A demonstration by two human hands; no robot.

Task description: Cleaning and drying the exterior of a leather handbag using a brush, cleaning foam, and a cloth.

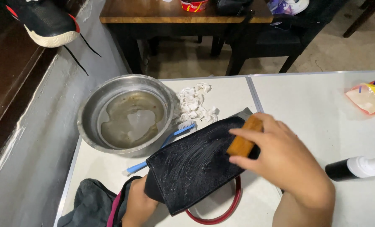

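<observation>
My right hand (280, 162) grips a wooden-backed brush (244, 136) and presses it on a flat black piece of material (187, 166) streaked with white foam. My left hand (139, 206) holds that black piece by its near-left corner, partly hidden under it. The piece lies over a round white dish with a red rim (233, 206). A blue toothbrush (162, 145) rests just left of the black piece, its bristled head near a pile of crumpled white tissue (196, 103).
A steel bowl (86, 111) of cloudy water stands at the table's far left. A dark cloth (90, 206) lies at the near-left corner. A black pump bottle with white cap (355, 167) lies on its side at right; a colourful packet (370, 96) sits far right. A black sneaker (44, 21) rests on the ledge at left.
</observation>
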